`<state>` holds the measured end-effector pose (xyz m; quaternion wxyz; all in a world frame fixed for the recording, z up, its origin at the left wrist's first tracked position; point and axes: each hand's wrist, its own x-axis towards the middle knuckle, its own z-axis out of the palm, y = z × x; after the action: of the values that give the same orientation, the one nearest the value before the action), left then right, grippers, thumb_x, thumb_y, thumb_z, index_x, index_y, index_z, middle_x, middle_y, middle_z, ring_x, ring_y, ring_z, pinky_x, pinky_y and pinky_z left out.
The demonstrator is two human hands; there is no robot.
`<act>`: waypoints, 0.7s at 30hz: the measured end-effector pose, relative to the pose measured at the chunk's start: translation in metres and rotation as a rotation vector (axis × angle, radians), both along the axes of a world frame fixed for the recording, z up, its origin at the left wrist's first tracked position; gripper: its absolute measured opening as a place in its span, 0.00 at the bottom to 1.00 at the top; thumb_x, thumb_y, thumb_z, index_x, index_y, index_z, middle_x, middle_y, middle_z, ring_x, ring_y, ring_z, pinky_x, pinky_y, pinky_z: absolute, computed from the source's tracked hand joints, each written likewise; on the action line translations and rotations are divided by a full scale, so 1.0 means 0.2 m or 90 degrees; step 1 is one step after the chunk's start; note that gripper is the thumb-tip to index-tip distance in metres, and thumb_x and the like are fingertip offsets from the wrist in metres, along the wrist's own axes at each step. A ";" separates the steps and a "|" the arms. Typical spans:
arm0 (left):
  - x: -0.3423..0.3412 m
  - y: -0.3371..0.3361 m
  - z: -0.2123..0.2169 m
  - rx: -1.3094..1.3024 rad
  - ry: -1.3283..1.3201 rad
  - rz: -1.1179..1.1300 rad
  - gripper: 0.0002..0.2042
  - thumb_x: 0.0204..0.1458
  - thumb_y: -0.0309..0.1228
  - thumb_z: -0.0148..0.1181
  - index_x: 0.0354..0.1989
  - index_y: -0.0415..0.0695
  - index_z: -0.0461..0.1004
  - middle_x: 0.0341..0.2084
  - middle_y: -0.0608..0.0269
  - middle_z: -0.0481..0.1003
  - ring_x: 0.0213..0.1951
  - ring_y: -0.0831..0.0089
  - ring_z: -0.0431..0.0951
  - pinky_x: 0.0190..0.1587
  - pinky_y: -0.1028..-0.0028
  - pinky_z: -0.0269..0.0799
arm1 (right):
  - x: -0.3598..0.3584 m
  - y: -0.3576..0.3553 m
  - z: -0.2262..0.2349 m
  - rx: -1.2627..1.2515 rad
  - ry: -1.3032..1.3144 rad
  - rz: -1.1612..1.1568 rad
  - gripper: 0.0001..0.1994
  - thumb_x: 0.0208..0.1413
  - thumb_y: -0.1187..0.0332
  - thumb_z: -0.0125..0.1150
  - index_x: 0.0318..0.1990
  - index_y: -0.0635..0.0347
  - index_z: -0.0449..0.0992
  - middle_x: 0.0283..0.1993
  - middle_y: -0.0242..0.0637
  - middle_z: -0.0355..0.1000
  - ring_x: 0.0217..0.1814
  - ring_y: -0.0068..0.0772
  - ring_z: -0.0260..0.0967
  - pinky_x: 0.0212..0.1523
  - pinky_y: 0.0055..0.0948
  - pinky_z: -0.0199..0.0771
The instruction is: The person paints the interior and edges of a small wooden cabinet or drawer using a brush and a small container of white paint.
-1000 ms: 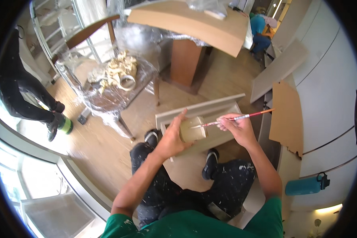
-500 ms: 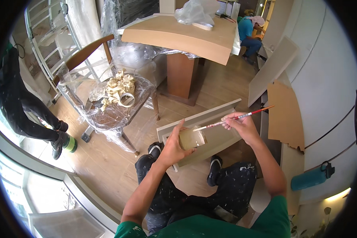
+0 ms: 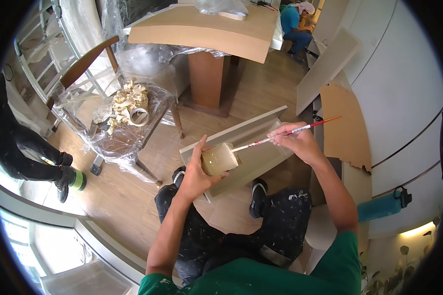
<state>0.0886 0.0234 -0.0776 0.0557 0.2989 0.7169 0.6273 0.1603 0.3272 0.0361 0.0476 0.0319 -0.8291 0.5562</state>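
Observation:
My left hand is closed round a small see-through square cup with pale, cream-coloured stuff in it. The cup is tilted, its opening turned toward the right. In my right hand is a thin paintbrush with a red handle, pinched near its bristle end. Its pale tip meets the rim of the cup; whether it dips inside I cannot tell. Below both hands, a long shallow pale board with raised edges lies slantwise beyond my feet, partly hidden by the left hand and cup.
A plastic-wrapped chair at left bears crumpled masking tape and a tape roll. Behind stands a cardboard-covered table. A blue bottle lies at right, near torn cardboard. Another person stands left; one crouches far back.
The whole view has shifted, so the surroundings sit farther left and higher. The cup has turned slightly in my left hand, and the brush tip stays at its rim.

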 end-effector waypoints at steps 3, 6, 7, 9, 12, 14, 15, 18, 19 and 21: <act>-0.01 -0.01 -0.03 0.009 0.000 0.019 0.57 0.37 0.22 0.82 0.76 0.38 0.47 0.55 0.48 0.72 0.58 0.58 0.75 0.62 0.64 0.72 | -0.02 0.01 -0.02 -0.005 -0.018 0.025 0.10 0.61 0.74 0.64 0.47 0.69 0.83 0.41 0.39 0.82 0.41 0.23 0.77 0.45 0.24 0.77; -0.01 -0.01 -0.01 0.017 -0.013 0.057 0.56 0.37 0.19 0.80 0.76 0.38 0.49 0.56 0.49 0.71 0.57 0.60 0.75 0.62 0.64 0.72 | -0.06 0.14 -0.06 -0.071 -0.021 -0.020 0.10 0.62 0.74 0.63 0.49 0.70 0.82 0.41 0.41 0.81 0.41 0.24 0.77 0.44 0.25 0.78; -0.01 -0.03 0.01 0.009 -0.015 0.080 0.55 0.37 0.19 0.80 0.76 0.39 0.49 0.56 0.49 0.71 0.57 0.60 0.75 0.61 0.64 0.73 | -0.08 0.18 -0.09 -0.112 -0.020 -0.026 0.11 0.65 0.73 0.62 0.49 0.71 0.81 0.41 0.41 0.81 0.41 0.25 0.77 0.43 0.26 0.79; -0.02 -0.06 0.01 -0.022 -0.016 0.126 0.55 0.38 0.18 0.79 0.76 0.40 0.50 0.57 0.51 0.70 0.57 0.61 0.75 0.62 0.65 0.72 | -0.13 0.28 -0.16 -0.172 -0.055 -0.049 0.11 0.66 0.72 0.59 0.49 0.71 0.80 0.41 0.41 0.81 0.41 0.27 0.77 0.44 0.27 0.78; -0.05 -0.10 0.00 -0.062 0.007 0.179 0.54 0.38 0.18 0.78 0.76 0.43 0.51 0.57 0.53 0.70 0.56 0.63 0.75 0.61 0.65 0.73 | -0.19 0.49 -0.34 -0.193 -0.171 -0.097 0.10 0.66 0.72 0.60 0.48 0.69 0.80 0.43 0.40 0.80 0.42 0.27 0.77 0.44 0.28 0.77; -0.05 -0.11 0.02 -0.030 -0.042 0.185 0.55 0.38 0.17 0.78 0.77 0.44 0.50 0.59 0.54 0.68 0.57 0.62 0.75 0.62 0.65 0.73 | -0.23 0.62 -0.54 -0.204 -0.229 -0.110 0.09 0.66 0.71 0.62 0.48 0.68 0.80 0.43 0.39 0.80 0.43 0.27 0.77 0.44 0.27 0.78; -0.05 -0.11 0.03 -0.039 -0.039 0.202 0.55 0.38 0.17 0.77 0.77 0.43 0.49 0.59 0.53 0.68 0.58 0.62 0.74 0.61 0.64 0.73 | -0.26 0.69 -0.64 -0.207 -0.246 -0.108 0.10 0.65 0.70 0.63 0.47 0.67 0.80 0.42 0.38 0.80 0.42 0.26 0.78 0.44 0.26 0.78; -0.06 -0.12 0.03 -0.056 -0.047 0.251 0.56 0.37 0.16 0.76 0.77 0.43 0.47 0.60 0.51 0.67 0.60 0.61 0.72 0.60 0.64 0.75 | -0.32 0.81 -0.96 -0.172 -0.319 -0.125 0.10 0.64 0.68 0.66 0.47 0.65 0.80 0.41 0.36 0.80 0.42 0.25 0.78 0.44 0.26 0.78; -0.05 -0.12 0.03 -0.053 -0.057 0.265 0.57 0.37 0.15 0.76 0.77 0.43 0.47 0.61 0.51 0.67 0.61 0.61 0.72 0.60 0.64 0.75 | -0.36 0.82 -1.06 -0.170 -0.349 -0.127 0.10 0.64 0.67 0.67 0.47 0.65 0.80 0.41 0.36 0.80 0.42 0.25 0.78 0.45 0.26 0.78; -0.06 -0.10 0.02 -0.037 -0.076 0.287 0.58 0.35 0.15 0.76 0.78 0.42 0.44 0.61 0.50 0.66 0.60 0.59 0.71 0.61 0.63 0.75 | -0.42 0.84 -1.24 -0.168 -0.406 -0.130 0.10 0.61 0.68 0.69 0.46 0.64 0.80 0.40 0.34 0.80 0.42 0.24 0.78 0.46 0.25 0.78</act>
<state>0.0775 0.0043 -0.0727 -0.0352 0.0920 0.7788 0.6195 0.0763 0.4946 -0.2126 -0.1546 -0.2326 -0.7222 0.6328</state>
